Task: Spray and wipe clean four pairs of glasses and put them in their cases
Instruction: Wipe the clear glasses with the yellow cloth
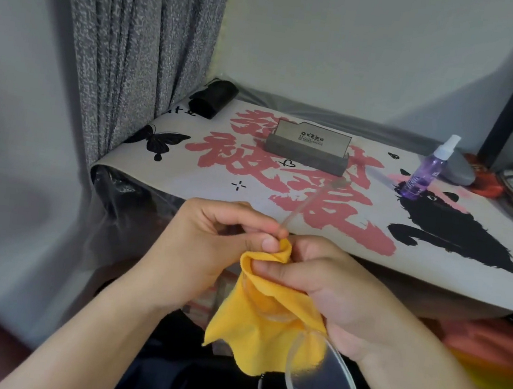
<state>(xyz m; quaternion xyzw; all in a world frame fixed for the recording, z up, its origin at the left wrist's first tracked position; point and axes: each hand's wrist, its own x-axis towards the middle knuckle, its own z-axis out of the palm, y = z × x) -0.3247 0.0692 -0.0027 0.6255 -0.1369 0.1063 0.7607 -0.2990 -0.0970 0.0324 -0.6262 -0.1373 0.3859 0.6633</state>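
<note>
A grey curtain (130,52) hangs at the far left. On the bench (431,278), a black pouch (213,98) lies at the back left corner of a printed mat (251,174). A grey glasses case (308,147) stands open near the middle of the mat. A purple spray bottle (427,169) stands upright toward the right, just in front of a closed grey case (458,169).

In front of the bench edge, the left hand (211,246) is closed, pinching a clear temple arm of the glasses (320,384) between thumb and fingers. That arm runs up and to the right over the mat, away from the person. The glasses have a clear, colourless frame. One lens sits low in the picture, at lower right; the other is covered by the cloth. The front of the frame has its long axis running from the hands down toward the person.

The right hand (333,292) is closed on a yellow cloth (266,320), pressing it around the frame with thumb on top. The cloth hangs down below both hands.
</note>
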